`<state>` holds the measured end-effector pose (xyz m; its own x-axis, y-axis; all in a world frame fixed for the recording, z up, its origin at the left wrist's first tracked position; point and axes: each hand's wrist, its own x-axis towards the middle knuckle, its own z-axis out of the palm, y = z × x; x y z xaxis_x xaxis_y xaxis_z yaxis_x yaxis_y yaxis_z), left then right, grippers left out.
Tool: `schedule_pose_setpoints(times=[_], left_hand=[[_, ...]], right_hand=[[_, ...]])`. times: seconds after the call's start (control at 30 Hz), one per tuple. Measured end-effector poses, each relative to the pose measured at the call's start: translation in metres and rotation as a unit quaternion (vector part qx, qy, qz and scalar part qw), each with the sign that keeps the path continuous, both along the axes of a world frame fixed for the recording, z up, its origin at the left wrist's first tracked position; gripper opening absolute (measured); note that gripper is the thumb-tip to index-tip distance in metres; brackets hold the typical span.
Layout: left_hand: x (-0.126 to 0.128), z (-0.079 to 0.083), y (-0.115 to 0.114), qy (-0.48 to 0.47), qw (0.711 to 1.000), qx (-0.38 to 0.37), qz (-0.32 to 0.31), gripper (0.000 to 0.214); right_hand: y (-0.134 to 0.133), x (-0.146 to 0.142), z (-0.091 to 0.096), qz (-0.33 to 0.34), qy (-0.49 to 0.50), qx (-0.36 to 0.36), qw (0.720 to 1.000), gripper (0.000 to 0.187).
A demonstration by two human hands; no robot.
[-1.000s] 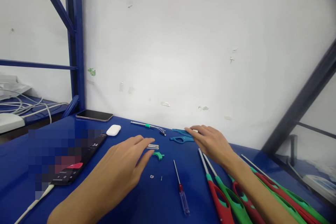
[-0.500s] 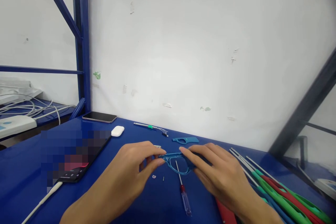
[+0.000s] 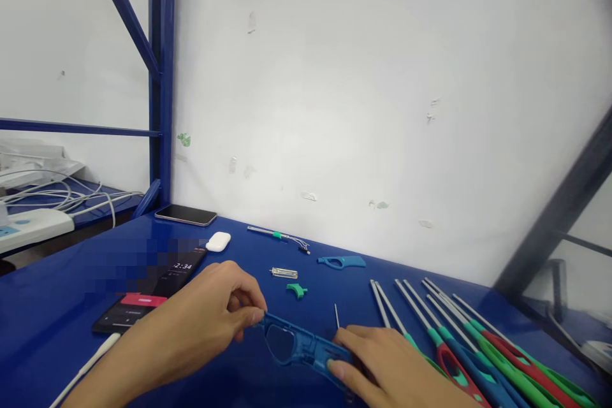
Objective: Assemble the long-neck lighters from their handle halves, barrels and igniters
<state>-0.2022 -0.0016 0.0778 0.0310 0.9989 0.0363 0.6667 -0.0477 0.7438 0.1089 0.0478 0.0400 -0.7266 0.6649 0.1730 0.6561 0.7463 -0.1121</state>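
Both hands hold a blue lighter casing half, its hollow, ribbed inside showing. My left hand pinches the narrow front end between thumb and fingertips. Round the wide handle end my right hand is closed, its thumb on the near edge. Beyond them lie a clear fuel tank and a green trigger. Farther back are the other blue casing half and a metal lighter tube with a green collar and thin wires. A screwdriver shaft shows beyond my right hand, its handle hidden.
Several long-necked lighters lie along the right side of the blue table. A lit phone with a white cable, a white earbud case and a dark phone are at left. A white wall stands behind.
Both hands have come lower and nearer with the casing half, which now slopes down to the right. The fuel tank and trigger have come into sight, and more lighters show at right.
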Motion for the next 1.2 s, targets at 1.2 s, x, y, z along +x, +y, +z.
schedule_pose_setpoints(times=[1.2], left_hand=[[0.027,-0.013,-0.005,0.199,0.972,-0.066,-0.102,0.012]], right_hand=[[0.171,-0.143,0.021,-0.037,-0.082,0.12,0.989,0.038]])
